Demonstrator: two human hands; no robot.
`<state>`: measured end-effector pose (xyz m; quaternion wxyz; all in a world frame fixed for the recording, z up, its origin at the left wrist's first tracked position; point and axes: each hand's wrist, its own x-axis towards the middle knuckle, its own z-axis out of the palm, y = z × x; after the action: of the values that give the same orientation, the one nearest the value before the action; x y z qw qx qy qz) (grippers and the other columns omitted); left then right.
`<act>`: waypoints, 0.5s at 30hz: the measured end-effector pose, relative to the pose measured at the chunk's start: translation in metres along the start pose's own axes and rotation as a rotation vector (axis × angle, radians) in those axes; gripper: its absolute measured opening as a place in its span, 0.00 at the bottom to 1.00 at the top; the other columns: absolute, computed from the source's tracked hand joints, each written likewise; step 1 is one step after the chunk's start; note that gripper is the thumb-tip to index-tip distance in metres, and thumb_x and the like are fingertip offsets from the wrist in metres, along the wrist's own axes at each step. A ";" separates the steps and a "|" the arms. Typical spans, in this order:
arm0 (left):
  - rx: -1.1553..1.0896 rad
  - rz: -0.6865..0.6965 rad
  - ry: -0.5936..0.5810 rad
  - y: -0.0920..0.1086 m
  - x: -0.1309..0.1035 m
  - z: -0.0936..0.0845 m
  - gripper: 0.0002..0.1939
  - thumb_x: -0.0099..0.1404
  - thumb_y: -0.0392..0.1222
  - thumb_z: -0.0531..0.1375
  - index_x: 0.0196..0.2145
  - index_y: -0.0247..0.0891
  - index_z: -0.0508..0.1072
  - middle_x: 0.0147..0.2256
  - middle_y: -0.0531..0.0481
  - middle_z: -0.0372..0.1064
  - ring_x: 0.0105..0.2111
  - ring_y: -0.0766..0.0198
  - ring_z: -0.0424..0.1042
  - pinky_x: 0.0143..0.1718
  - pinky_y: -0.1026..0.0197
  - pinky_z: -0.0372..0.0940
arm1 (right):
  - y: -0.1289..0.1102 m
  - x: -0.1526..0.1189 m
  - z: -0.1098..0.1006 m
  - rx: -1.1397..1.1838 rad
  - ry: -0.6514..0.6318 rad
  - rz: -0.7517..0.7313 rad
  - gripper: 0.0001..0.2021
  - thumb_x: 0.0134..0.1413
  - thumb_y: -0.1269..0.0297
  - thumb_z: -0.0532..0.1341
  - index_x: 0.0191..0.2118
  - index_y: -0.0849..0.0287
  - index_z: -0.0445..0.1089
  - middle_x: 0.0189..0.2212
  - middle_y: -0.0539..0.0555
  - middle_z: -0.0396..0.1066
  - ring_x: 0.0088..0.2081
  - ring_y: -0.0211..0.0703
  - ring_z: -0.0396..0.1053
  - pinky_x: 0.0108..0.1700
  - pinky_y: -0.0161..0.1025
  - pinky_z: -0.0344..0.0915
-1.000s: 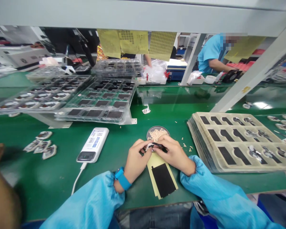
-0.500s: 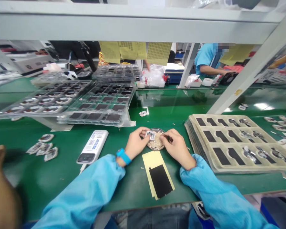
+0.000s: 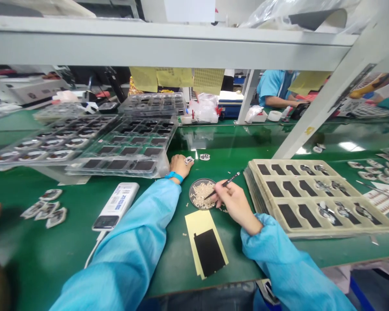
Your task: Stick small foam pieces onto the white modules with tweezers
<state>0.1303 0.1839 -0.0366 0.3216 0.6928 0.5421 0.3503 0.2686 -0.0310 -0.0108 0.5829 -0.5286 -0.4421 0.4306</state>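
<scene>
My left hand (image 3: 179, 166) is stretched forward beside the clear trays, its fingers closed on a small white-framed part (image 3: 189, 160) low over the green bench. A similar white part (image 3: 205, 157) lies just to the right of it. My right hand (image 3: 231, 196) grips black tweezers (image 3: 232, 178) like a pen, their tips down at a round dish (image 3: 194, 182) of tiny beige pieces (image 3: 200, 193). Nearer to me lies a yellow sheet (image 3: 192, 219) with a black rectangular sheet (image 3: 210, 252) on it.
Stacked beige trays (image 3: 317, 192) with black pieces and metallic parts stand at right. Clear trays (image 3: 116, 166) stand at left, near a white power bank (image 3: 118, 203) with a cable. Several white parts (image 3: 47, 209) lie far left. A shelf post (image 3: 311, 125) slants across; co-workers are nearby.
My left hand has moved away from the dish, forward and left, with the white part. The right hand has stayed near the dish, and the tweezers now show clearly. The view has shifted slightly.
</scene>
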 end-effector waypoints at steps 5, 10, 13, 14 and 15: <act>-0.284 -0.067 -0.198 0.018 -0.036 -0.019 0.22 0.58 0.43 0.67 0.48 0.30 0.70 0.45 0.37 0.72 0.46 0.54 0.73 0.50 0.53 0.66 | 0.011 -0.013 0.003 -0.025 -0.259 0.057 0.14 0.53 0.55 0.67 0.39 0.60 0.70 0.33 0.53 0.72 0.33 0.40 0.72 0.32 0.35 0.71; -0.634 -0.210 -0.497 0.021 -0.110 -0.062 0.25 0.58 0.40 0.67 0.53 0.35 0.71 0.43 0.40 0.74 0.33 0.66 0.74 0.30 0.67 0.67 | 0.025 -0.033 -0.001 -0.048 -0.371 0.131 0.12 0.56 0.58 0.66 0.39 0.60 0.70 0.32 0.53 0.74 0.33 0.40 0.74 0.37 0.37 0.72; -0.728 -0.288 -0.705 0.013 -0.143 -0.080 0.18 0.60 0.46 0.66 0.45 0.35 0.76 0.35 0.43 0.74 0.25 0.70 0.69 0.22 0.70 0.60 | 0.025 -0.036 0.002 -0.141 -0.406 0.055 0.10 0.57 0.59 0.65 0.40 0.59 0.71 0.34 0.54 0.75 0.33 0.39 0.73 0.37 0.37 0.72; -0.675 -0.270 -0.755 0.009 -0.150 -0.083 0.16 0.61 0.48 0.66 0.43 0.34 0.77 0.33 0.44 0.74 0.24 0.70 0.68 0.21 0.70 0.59 | 0.025 -0.036 0.004 -0.183 -0.418 0.036 0.09 0.58 0.59 0.65 0.40 0.59 0.72 0.34 0.53 0.75 0.33 0.39 0.73 0.37 0.37 0.71; -0.597 -0.233 -0.798 0.006 -0.154 -0.085 0.16 0.61 0.48 0.65 0.42 0.34 0.78 0.31 0.45 0.73 0.24 0.69 0.67 0.21 0.70 0.59 | 0.024 -0.035 0.006 -0.225 -0.428 0.020 0.09 0.58 0.60 0.65 0.40 0.59 0.72 0.34 0.53 0.75 0.33 0.39 0.73 0.37 0.37 0.71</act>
<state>0.0366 0.0381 -0.0063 0.7243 0.5856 0.3270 0.1599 0.2531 -0.0619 -0.0365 0.4090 -0.4914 -0.5955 0.4864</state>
